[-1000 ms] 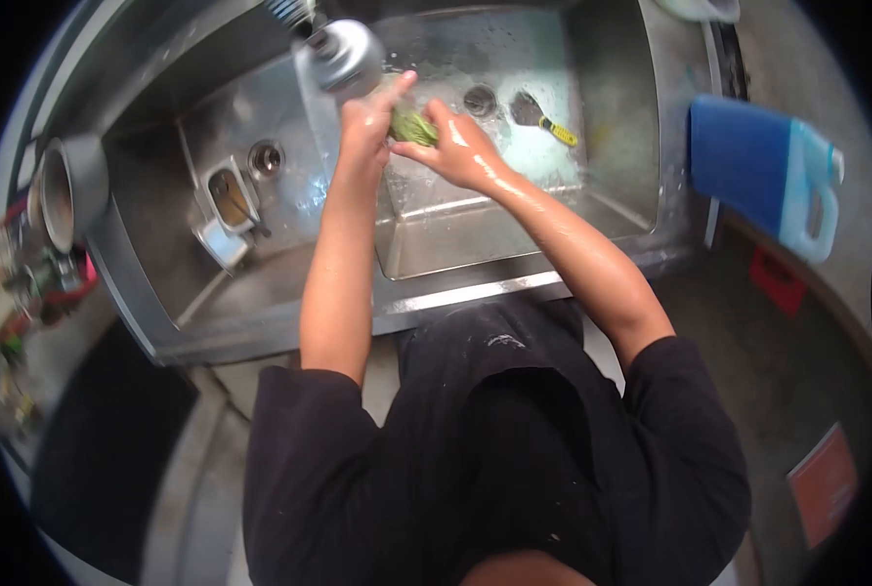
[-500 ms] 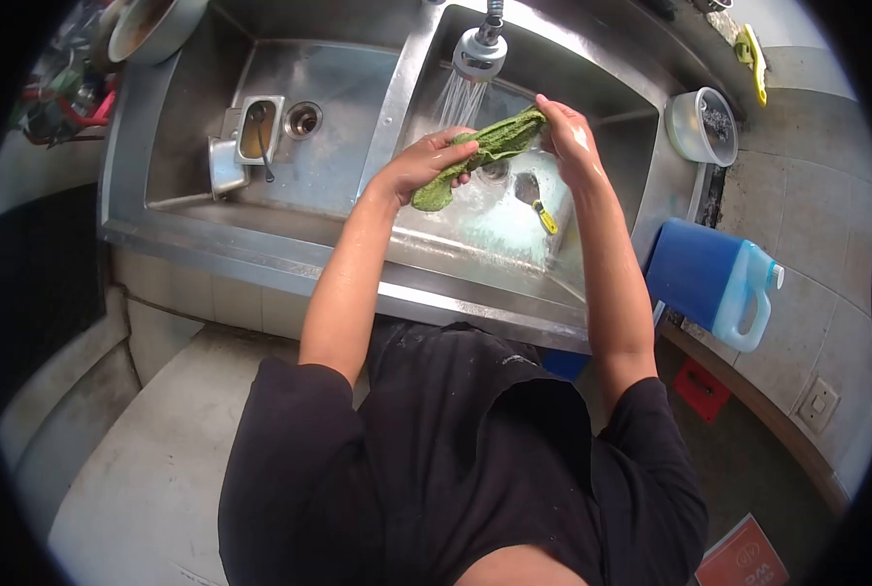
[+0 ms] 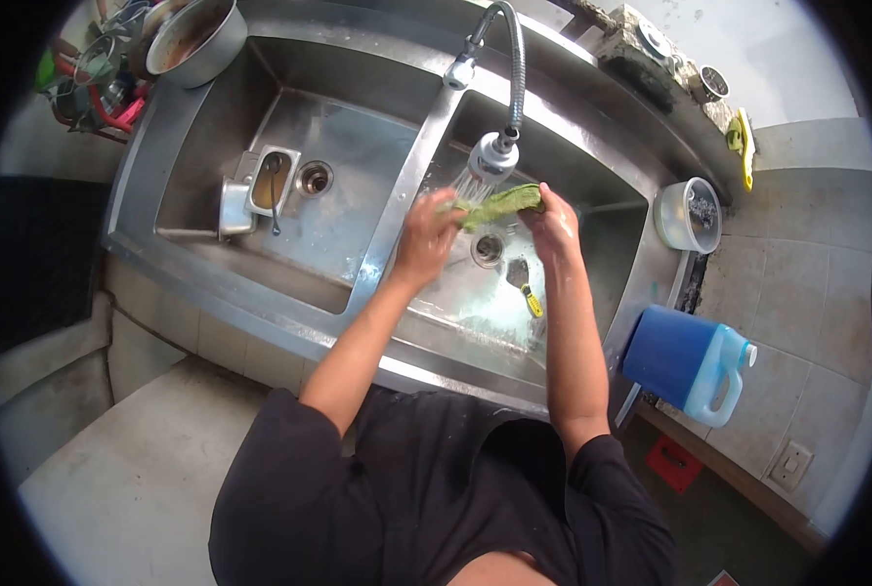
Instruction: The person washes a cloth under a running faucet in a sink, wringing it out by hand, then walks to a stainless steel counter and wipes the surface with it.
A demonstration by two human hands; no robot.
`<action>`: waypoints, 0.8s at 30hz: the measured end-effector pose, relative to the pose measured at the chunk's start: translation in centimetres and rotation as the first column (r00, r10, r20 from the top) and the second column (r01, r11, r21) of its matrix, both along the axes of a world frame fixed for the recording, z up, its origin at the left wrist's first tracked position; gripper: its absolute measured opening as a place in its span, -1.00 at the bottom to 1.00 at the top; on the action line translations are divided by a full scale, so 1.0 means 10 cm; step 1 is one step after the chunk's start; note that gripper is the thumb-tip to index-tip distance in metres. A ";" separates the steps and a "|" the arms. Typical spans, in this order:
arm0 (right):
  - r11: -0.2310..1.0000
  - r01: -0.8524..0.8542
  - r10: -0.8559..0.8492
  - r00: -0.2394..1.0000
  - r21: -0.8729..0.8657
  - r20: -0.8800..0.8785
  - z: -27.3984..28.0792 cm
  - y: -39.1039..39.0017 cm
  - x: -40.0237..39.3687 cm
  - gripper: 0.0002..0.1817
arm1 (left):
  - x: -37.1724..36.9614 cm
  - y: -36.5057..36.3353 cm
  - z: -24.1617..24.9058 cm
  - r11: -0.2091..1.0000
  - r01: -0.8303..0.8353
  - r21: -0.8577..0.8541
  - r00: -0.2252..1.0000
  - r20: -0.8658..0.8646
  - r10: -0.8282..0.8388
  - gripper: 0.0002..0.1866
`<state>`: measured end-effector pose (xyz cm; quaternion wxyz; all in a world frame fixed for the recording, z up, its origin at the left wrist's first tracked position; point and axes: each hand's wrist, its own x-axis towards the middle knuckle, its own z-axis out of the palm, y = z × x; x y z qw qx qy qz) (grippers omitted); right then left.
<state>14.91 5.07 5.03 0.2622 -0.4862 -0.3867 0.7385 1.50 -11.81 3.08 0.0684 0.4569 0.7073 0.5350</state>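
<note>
A wet green cloth [image 3: 502,205] is stretched between my two hands over the right sink basin [image 3: 436,322]. My left hand [image 3: 428,237], a little smeared by motion, grips its left end. The other end is pinched in the fingers of my right hand [image 3: 554,229]. Just above the cloth hangs the spray head [image 3: 494,154] of the faucet, with water running down toward the cloth and my left hand. Below, on the basin floor, lie a drain [image 3: 487,251] and a scraper-like tool with a yellow handle [image 3: 532,301].
The left basin [image 3: 358,146] holds metal containers [image 3: 274,182], one with a ladle in it. A large pot [image 3: 197,49] stands at the back left corner. To the right are a plastic tub [image 3: 672,217], a jug of blue liquid [image 3: 675,359] and a yellow-handled brush [image 3: 746,151].
The view has tilted, so more of the faucet shows. My hands and the cloth have come under the spray head, and the cloth is held more level.
</note>
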 end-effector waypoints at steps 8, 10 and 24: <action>0.924 -0.128 -0.071 0.869 -0.360 -0.491 0.10 -0.37 -0.30 -0.60 | 0.20 -0.29 -0.20 0.936 0.351 0.010 0.446 0.878 -0.176 -0.84; 0.842 -0.220 -0.125 0.809 -0.493 -0.575 0.20 -0.37 -0.35 -0.58 | 0.08 -0.16 -0.44 0.922 0.259 0.288 -0.001 0.955 -0.298 -0.79; 0.959 -0.133 0.082 0.975 0.250 0.206 -0.45 -0.71 -0.45 -0.55 | 0.24 0.85 -0.57 0.922 0.072 0.380 -0.263 0.899 -0.350 -0.63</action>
